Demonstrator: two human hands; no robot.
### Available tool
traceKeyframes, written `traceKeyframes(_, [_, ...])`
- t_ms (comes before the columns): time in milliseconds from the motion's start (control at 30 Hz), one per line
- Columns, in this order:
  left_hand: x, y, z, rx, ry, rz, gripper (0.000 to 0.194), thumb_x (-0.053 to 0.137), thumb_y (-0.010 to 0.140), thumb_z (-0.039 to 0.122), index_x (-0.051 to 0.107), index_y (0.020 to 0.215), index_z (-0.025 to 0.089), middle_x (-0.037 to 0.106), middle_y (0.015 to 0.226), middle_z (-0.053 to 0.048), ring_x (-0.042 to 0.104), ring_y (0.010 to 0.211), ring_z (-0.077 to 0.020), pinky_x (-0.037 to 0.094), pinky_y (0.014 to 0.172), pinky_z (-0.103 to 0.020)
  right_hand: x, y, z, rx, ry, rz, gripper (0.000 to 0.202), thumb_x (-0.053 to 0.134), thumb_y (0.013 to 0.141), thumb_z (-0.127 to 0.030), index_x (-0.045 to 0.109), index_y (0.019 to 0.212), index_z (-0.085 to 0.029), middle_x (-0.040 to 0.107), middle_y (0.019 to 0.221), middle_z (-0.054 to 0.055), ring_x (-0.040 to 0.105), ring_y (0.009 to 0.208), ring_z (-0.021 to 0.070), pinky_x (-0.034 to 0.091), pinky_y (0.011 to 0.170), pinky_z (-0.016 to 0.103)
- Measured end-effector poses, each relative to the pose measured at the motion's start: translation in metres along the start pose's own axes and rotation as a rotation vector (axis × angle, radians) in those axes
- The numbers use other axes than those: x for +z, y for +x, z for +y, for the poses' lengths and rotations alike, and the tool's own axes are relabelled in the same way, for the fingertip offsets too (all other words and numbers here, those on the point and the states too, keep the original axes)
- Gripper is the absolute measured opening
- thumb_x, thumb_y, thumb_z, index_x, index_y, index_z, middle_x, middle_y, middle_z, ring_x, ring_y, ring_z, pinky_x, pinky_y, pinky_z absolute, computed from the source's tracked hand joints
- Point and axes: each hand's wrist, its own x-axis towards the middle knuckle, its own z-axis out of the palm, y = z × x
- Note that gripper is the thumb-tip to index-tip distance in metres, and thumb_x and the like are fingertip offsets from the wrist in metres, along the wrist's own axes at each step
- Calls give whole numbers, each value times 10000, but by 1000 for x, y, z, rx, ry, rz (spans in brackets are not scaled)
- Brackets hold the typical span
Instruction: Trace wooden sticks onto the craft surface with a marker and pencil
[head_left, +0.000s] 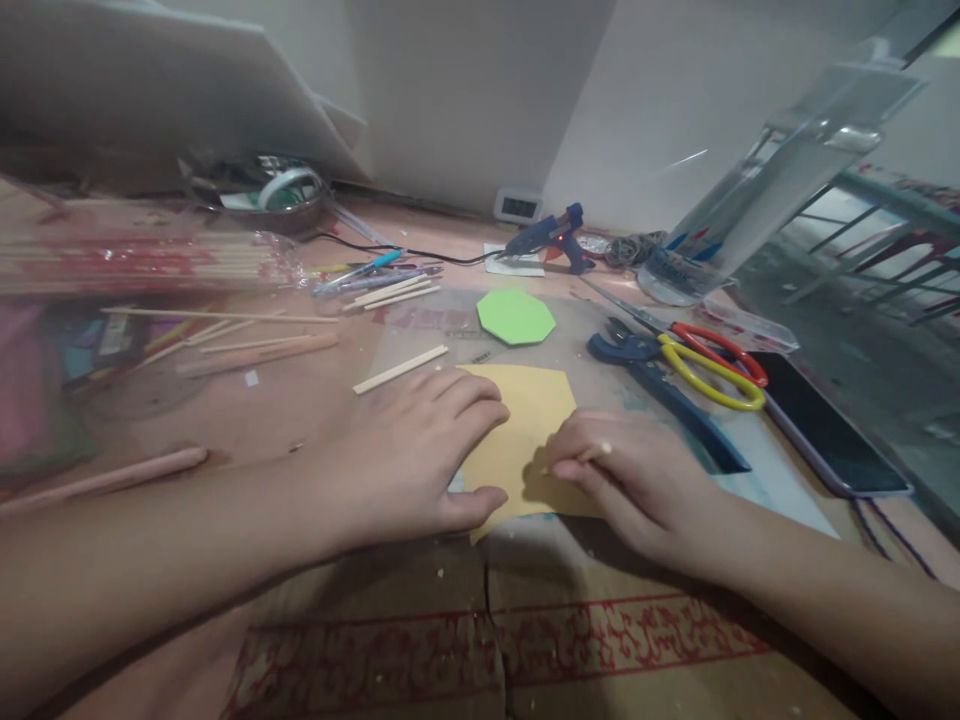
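Note:
A sheet of yellow paper (525, 410) lies flat in front of me. My left hand (442, 450) rests on its left side, fingers apart, thumb near the lower edge. Over the right part of the paper, my right hand (630, 480) is closed in a pinch around a thin wooden stick (604, 449); only a short pale end shows above the fingers, and the rest is hidden. Just beyond the paper sits a green octagon of paper (517, 317). One loose wooden stick (401, 369) lies beyond my left hand.
To the right are blue-handled pliers (675, 400), scissors (712, 372) with red and yellow handles, a phone (832, 430) and a tilted-looking plastic bottle (750, 200). A blue glue gun (544, 237) with a lit red light stands at the back. Bagged sticks (150, 262) lie left.

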Motion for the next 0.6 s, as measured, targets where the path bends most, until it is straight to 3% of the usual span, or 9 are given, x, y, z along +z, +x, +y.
traceKeyframes(133, [0, -1, 0, -1, -1, 4, 532, 674, 855, 516, 616, 1268, 185, 617, 1329, -113, 537, 1269, -340, 402, 1097, -503, 2, -1, 1, -2, -71, 59, 203, 478, 998, -174, 598, 842, -225, 714, 764, 51, 655, 697, 193, 469, 637, 297])
traceKeyframes(267, [0, -2, 1, -3, -1, 1, 530, 685, 852, 509, 617, 1262, 180, 612, 1340, -116, 531, 1284, -335, 402, 1100, -492, 2, -2, 0, -61, -12, -3, 195, 477, 1008, -167, 612, 872, -204, 722, 769, 50, 656, 691, 173, 481, 642, 279])
traceKeyframes(367, [-1, -1, 2, -10, 3, -5, 533, 689, 851, 500, 615, 1268, 177, 612, 1336, -122, 535, 1283, -339, 404, 1102, -493, 3, -2, -1, -21, -100, 63, 193, 481, 1000, -161, 615, 867, -201, 725, 775, 65, 657, 702, 188, 477, 645, 290])
traceKeyframes(500, [0, 0, 2, -4, -8, 3, 523, 685, 851, 505, 622, 1260, 185, 612, 1338, -119, 534, 1281, -344, 408, 1098, -509, 3, -2, -4, -35, 33, -74, 223, 466, 1036, -217, 633, 889, -207, 737, 789, 54, 675, 706, 171, 493, 659, 276])
traceKeyframes(600, [1, -1, 1, -6, -12, 11, 526, 691, 845, 498, 625, 1255, 175, 617, 1321, -123, 542, 1267, -348, 415, 1090, -513, 2, -1, -5, 11, -63, 29, 229, 471, 1028, -213, 622, 856, -210, 742, 784, 62, 680, 711, 185, 485, 650, 285])
